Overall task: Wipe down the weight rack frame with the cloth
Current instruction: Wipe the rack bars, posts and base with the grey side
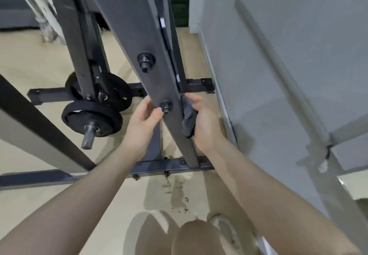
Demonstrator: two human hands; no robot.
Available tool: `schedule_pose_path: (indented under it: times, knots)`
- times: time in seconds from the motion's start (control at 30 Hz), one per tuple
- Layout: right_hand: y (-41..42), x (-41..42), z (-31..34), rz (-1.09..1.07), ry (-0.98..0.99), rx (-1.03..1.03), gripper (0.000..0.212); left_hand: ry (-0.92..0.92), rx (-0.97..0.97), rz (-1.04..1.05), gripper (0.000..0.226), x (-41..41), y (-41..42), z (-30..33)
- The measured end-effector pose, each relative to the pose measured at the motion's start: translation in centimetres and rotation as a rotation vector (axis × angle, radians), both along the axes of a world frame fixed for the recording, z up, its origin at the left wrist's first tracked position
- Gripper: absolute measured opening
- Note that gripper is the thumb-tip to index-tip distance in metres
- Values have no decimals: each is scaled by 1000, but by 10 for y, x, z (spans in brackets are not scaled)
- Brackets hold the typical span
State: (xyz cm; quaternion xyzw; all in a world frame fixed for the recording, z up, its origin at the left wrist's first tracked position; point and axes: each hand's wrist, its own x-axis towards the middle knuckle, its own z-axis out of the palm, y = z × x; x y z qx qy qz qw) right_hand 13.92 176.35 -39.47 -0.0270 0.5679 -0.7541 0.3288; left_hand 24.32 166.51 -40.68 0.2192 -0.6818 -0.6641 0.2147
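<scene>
The dark grey upright of the weight rack frame runs down the middle of the view to a base bar on the floor. My right hand grips a dark grey cloth against the upright's right edge, low down. My left hand is on the upright's left side, its fingers curled at the lower of two black bolt knobs. The other knob sits higher on the same face.
Black weight plates on a peg hang left of the upright. A white door stands close on the right. Another frame bar slants across the lower left. My knee and a shoe show at the bottom, on the beige floor.
</scene>
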Motion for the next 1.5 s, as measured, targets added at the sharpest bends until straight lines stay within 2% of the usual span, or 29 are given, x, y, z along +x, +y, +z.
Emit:
schedule_pose_path:
  times: [0.07, 0.2, 0.3, 0.37, 0.4, 0.47, 0.53, 0.6, 0.7, 0.8, 0.9, 0.93, 1.0, 1.1, 1.23, 1.3, 1.37, 1.43, 1.5]
  knots:
    - [-1, 3, 31, 44, -14, -36, 17, -87, -4, -25, 35, 12, -11, 24]
    - [0, 6, 76, 7, -50, 185, 34, -217, 132, -84, 79, 35, -27, 83]
    - [-3, 2, 96, -132, -348, 258, 31, -259, 117, -163, 87, 30, -24, 134]
    - [-5, -5, 113, -119, -395, 247, 27, -319, 93, -188, 91, 29, -18, 161]
    - [-7, -7, 133, -86, -371, 199, 34, -344, 101, -170, 92, 31, -17, 180]
    - [-9, -4, 153, -13, -291, 74, 35, -340, 130, -115, 82, 34, -7, 189]
    - [-12, 2, 185, 79, -160, 38, 29, -294, 162, -4, 49, 30, 1, 213]
    - [-12, 14, 200, 208, 81, 162, 36, -299, 217, 118, 21, 25, 8, 230]
    - [3, 20, 194, 416, 285, 462, 54, -416, 265, 193, 21, 22, 10, 244]
    - [17, 11, 212, 471, 234, 642, 47, -694, 160, 105, 22, 24, 12, 262]
    - [19, -20, 249, 329, -97, 574, 26, -820, 155, -27, 21, 22, 17, 291]
    - [20, -31, 260, 332, -155, 545, 27, -830, 121, -74, 20, 19, 20, 300]
    - [23, -53, 275, 374, -112, 556, 31, -831, -1, -155, 18, 9, 28, 321]
    - [21, -76, 296, 414, -41, 513, 23, -776, -209, -256, 29, -10, 32, 355]
    - [5, -91, 304, 480, -25, 465, 18, -713, -796, -316, 36, -27, 12, 394]
    - [-5, -94, 299, 463, -44, 448, 14, -813, -1097, -376, 41, -32, -7, 403]
    - [-13, -95, 296, 405, -116, 464, 20, -972, -1322, -496, 46, -34, -28, 404]
    - [-20, -99, 293, 360, -6, 501, 23, -1080, -1383, -599, 52, -36, -45, 402]
    - [-26, -102, 296, 341, 79, 545, 22, -1077, -1343, -649, 56, -39, -55, 401]
